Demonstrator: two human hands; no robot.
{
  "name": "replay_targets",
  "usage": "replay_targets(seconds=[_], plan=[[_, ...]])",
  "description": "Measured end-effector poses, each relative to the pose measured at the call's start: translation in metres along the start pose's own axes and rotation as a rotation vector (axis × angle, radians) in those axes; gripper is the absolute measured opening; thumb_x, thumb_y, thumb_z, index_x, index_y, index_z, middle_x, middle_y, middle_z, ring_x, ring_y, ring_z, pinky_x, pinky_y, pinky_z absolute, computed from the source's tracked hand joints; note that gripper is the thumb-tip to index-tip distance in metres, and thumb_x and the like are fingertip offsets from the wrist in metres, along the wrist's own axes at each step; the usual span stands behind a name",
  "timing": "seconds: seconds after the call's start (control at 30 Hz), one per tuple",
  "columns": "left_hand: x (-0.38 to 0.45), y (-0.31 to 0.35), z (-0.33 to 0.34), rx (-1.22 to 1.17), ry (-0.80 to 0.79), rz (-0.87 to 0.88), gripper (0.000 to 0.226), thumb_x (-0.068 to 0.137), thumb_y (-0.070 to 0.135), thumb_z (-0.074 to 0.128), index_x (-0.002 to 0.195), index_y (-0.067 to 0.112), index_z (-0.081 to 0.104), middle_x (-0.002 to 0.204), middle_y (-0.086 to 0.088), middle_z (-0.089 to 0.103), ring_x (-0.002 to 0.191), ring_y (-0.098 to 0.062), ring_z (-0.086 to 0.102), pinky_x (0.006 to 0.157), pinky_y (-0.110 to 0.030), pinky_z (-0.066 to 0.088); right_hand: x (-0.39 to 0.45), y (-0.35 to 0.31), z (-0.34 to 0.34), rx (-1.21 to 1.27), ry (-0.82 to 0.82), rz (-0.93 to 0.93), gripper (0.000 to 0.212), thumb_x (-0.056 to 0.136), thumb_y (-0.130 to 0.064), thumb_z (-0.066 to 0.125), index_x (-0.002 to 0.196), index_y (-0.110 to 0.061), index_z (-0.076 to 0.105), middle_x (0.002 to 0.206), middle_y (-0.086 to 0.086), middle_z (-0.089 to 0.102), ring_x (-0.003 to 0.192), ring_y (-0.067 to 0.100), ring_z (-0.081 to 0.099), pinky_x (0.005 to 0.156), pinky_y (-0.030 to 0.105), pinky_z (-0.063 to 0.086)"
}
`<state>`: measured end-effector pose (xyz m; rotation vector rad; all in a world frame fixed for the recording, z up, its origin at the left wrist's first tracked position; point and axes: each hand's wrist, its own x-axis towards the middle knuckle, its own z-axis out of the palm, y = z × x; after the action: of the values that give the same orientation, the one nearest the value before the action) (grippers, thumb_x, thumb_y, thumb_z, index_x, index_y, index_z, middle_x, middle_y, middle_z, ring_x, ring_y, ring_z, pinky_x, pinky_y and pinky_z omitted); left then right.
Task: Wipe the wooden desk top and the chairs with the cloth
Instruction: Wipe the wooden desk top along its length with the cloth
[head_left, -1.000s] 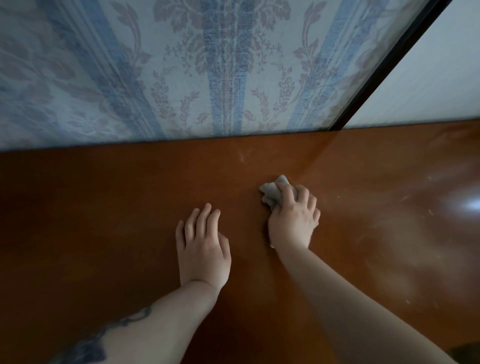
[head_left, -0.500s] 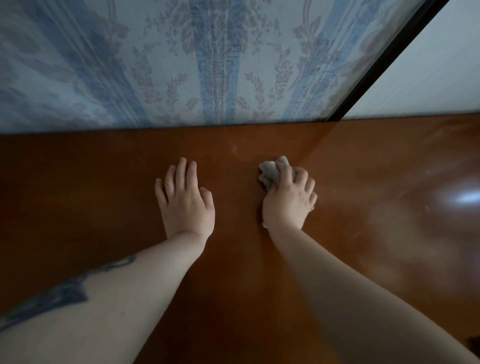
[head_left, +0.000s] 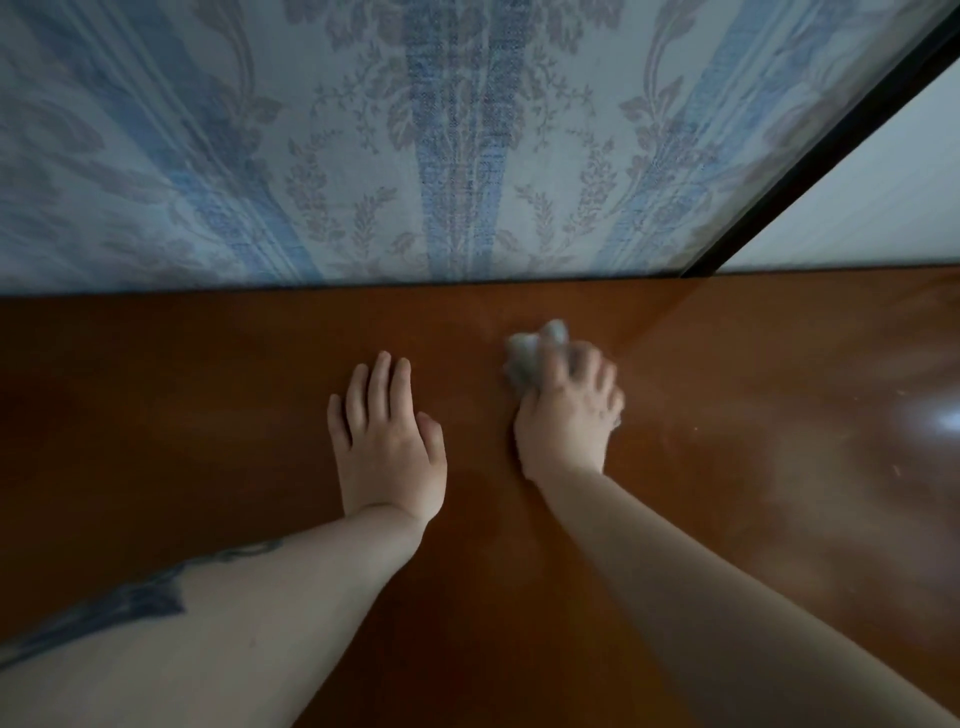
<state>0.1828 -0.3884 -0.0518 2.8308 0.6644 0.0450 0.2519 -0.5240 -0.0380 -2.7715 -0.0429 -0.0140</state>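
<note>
Pressing a small bunched grey cloth (head_left: 535, 351) onto the wooden desk top (head_left: 182, 415), the right hand (head_left: 569, 415) clenches it, its far end poking past the fingertips. Beside it, the left hand (head_left: 387, 447) rests flat, released. The cloth looks soft, light; bunching suits it.

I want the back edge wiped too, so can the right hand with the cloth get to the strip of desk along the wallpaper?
Probably yes: the right hand grips the cloth near it, over bare desk top.
</note>
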Motion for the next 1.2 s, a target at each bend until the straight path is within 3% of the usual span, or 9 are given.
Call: replay_targets(seconds=[0.1, 0.17, 0.4, 0.6, 0.67, 0.8, 1.0, 1.1, 1.2], plan=[[0.001, 0.000, -0.001, -0.017, 0.003, -0.002, 0.056, 0.091, 0.031, 0.031, 0.145, 0.019, 0.036, 0.154, -0.001, 0.033, 0.144, -0.022, 0.023, 0.118, -0.047, 0.014, -0.015, 0.031, -0.008, -0.002, -0.158, -0.565, 0.054, 0.080, -0.015, 0.061, 0.132, -0.026, 0.053, 0.125, 0.003, 0.050, 0.115, 0.027, 0.041, 0.088, 0.045, 0.040], [0.000, 0.000, -0.002, -0.021, 0.002, -0.002, 0.058, 0.091, 0.034, 0.027, 0.146, 0.019, 0.036, 0.154, 0.000, 0.032, 0.144, -0.022, 0.022, 0.118, -0.047, 0.014, -0.002, 0.062, -0.021, -0.038, -0.142, -0.688, 0.053, 0.078, -0.014, 0.062, 0.129, -0.026, 0.055, 0.122, 0.003, 0.053, 0.112, 0.028, 0.044, 0.084, 0.043, 0.041], [0.000, 0.000, -0.003, 0.005, -0.023, -0.005, 0.059, 0.091, 0.035, 0.023, 0.148, 0.020, 0.031, 0.156, 0.002, 0.028, 0.145, -0.019, 0.018, 0.119, -0.045, 0.011, 0.051, -0.015, 0.011, 0.088, 0.055, 0.207, 0.054, 0.083, -0.014, 0.055, 0.136, -0.024, 0.050, 0.135, 0.010, 0.043, 0.123, 0.033, 0.034, 0.096, 0.041, 0.020], [-0.001, 0.000, -0.004, -0.011, -0.017, -0.007, 0.059, 0.090, 0.034, 0.024, 0.146, 0.020, 0.036, 0.154, 0.001, 0.032, 0.144, -0.020, 0.021, 0.118, -0.045, 0.013, 0.053, 0.016, -0.004, 0.071, -0.237, -0.661, 0.051, 0.079, -0.011, 0.059, 0.128, -0.026, 0.060, 0.126, 0.003, 0.055, 0.119, 0.028, 0.042, 0.090, 0.043, 0.032], [0.000, 0.000, -0.003, -0.002, -0.021, -0.009, 0.058, 0.091, 0.034, 0.024, 0.147, 0.020, 0.033, 0.155, 0.001, 0.030, 0.145, -0.019, 0.019, 0.119, -0.044, 0.011, 0.071, 0.032, -0.008, 0.059, -0.129, -0.529, 0.052, 0.075, -0.015, 0.055, 0.126, -0.026, 0.062, 0.120, 0.005, 0.058, 0.112, 0.031, 0.046, 0.086, 0.042, 0.036], [0.000, 0.000, -0.002, 0.013, -0.030, -0.011, 0.059, 0.091, 0.034, 0.025, 0.148, 0.021, 0.032, 0.156, 0.002, 0.028, 0.145, -0.019, 0.018, 0.119, -0.044, 0.010, 0.071, -0.030, 0.008, 0.092, 0.023, 0.212, 0.060, 0.078, -0.014, 0.052, 0.136, -0.030, 0.050, 0.133, 0.004, 0.047, 0.121, 0.030, 0.036, 0.096, 0.042, 0.025], [0.000, 0.000, -0.003, -0.022, -0.019, -0.011, 0.059, 0.089, 0.035, 0.026, 0.145, 0.020, 0.037, 0.155, 0.001, 0.031, 0.145, -0.019, 0.019, 0.119, -0.044, 0.010, 0.054, -0.023, -0.003, 0.197, -0.454, -0.622, 0.042, 0.073, -0.022, 0.064, 0.113, -0.030, 0.070, 0.121, -0.008, 0.057, 0.116, 0.019, 0.042, 0.094, 0.032, 0.024], [0.000, -0.001, -0.002, -0.045, -0.008, -0.016, 0.058, 0.091, 0.033, 0.027, 0.147, 0.021, 0.033, 0.156, 0.002, 0.029, 0.145, -0.018, 0.017, 0.119, -0.043, 0.008, 0.091, 0.011, -0.019, 0.304, -0.430, -0.322, 0.048, 0.055, -0.010, 0.084, 0.090, -0.040, 0.072, 0.109, -0.014, 0.056, 0.113, 0.019, 0.048, 0.099, 0.035, 0.038], [-0.002, 0.000, -0.002, -0.042, -0.003, -0.003, 0.057, 0.092, 0.033, 0.028, 0.147, 0.021, 0.033, 0.156, 0.002, 0.029, 0.146, -0.018, 0.016, 0.120, -0.044, 0.008, 0.098, 0.002, -0.013, 0.240, -0.069, 0.125, 0.047, 0.074, -0.008, 0.057, 0.107, -0.041, 0.068, 0.116, -0.003, 0.052, 0.118, 0.027, 0.041, 0.102, 0.038, 0.033]])
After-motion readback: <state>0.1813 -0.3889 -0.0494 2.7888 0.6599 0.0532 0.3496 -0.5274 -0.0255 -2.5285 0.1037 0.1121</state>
